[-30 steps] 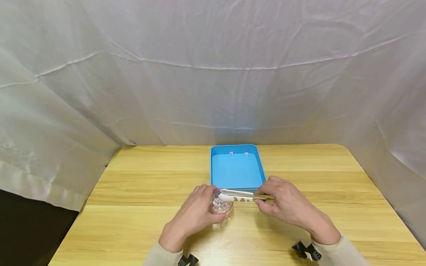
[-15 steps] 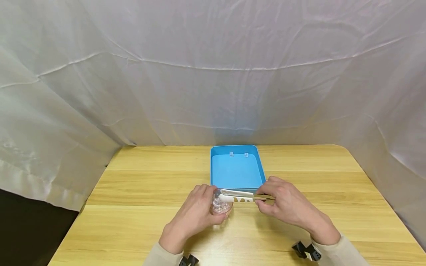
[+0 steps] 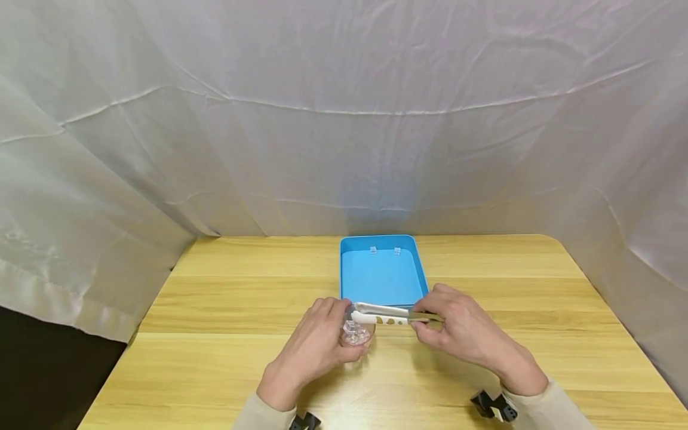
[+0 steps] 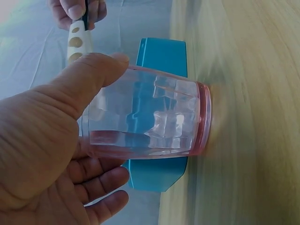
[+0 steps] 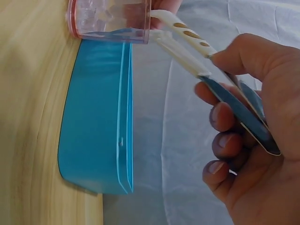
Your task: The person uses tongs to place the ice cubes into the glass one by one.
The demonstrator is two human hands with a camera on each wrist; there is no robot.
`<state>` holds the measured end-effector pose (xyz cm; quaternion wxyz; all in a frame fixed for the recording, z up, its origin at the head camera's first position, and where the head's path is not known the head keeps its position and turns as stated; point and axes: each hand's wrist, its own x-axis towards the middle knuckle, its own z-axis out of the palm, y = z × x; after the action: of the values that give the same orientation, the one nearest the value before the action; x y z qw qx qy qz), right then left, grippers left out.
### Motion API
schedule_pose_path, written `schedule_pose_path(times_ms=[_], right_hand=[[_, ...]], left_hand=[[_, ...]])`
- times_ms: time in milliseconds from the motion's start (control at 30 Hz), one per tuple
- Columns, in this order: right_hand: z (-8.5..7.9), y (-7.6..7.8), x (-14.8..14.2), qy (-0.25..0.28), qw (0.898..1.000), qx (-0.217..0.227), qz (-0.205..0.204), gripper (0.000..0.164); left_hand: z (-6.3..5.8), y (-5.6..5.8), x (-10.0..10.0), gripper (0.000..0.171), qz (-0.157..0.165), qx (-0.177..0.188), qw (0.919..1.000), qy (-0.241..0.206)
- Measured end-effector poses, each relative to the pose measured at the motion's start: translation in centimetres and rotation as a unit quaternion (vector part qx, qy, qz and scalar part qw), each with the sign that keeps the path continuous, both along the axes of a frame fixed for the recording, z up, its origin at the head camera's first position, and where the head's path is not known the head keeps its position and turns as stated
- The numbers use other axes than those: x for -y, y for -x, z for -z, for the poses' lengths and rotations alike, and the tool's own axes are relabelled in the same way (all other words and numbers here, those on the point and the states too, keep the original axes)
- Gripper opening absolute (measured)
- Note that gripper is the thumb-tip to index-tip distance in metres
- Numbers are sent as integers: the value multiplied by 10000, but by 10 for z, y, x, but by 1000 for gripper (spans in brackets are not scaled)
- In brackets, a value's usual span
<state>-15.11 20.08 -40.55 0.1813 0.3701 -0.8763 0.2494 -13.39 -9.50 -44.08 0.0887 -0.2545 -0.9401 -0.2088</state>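
Observation:
My left hand grips a clear plastic cup with a pinkish base, thumb on one side and fingers on the other. Several clear cubes lie in its lower part. The cup stands upright on the table, in front of the blue tray. From the right, my right hand pinches a pair of tongs between thumb and fingers. Their white arms have brown spots, and the handles are metal. In the right wrist view the tong tips are slightly apart at the cup's mouth, above the cubes.
Two small clear cubes, a left one and a right one, sit along the tray's far wall. Pale cloth hangs behind and beside the wooden table. A dark area lies past the table's left edge.
The tong tips have shifted slightly left and away from me over the cup's mouth. Both hands have stayed almost still, and the tray and its cubes are unmoved.

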Motion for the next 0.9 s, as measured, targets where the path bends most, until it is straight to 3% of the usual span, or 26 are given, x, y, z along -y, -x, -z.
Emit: schedule_pose_path(times_ms=[233, 533, 900], right_hand=[[0, 7, -3, 693, 9944, -537, 597, 16], [5, 15, -2, 879, 9771, -776, 1773, 17], [17, 39, 4, 788, 9710, -736, 2136, 18]], left_hand=[[0, 1, 0, 78, -4, 81, 9999, -69], [2, 1, -1, 74, 2, 103, 9998, -167], [4, 1, 3, 74, -28, 184, 9996, -234]])
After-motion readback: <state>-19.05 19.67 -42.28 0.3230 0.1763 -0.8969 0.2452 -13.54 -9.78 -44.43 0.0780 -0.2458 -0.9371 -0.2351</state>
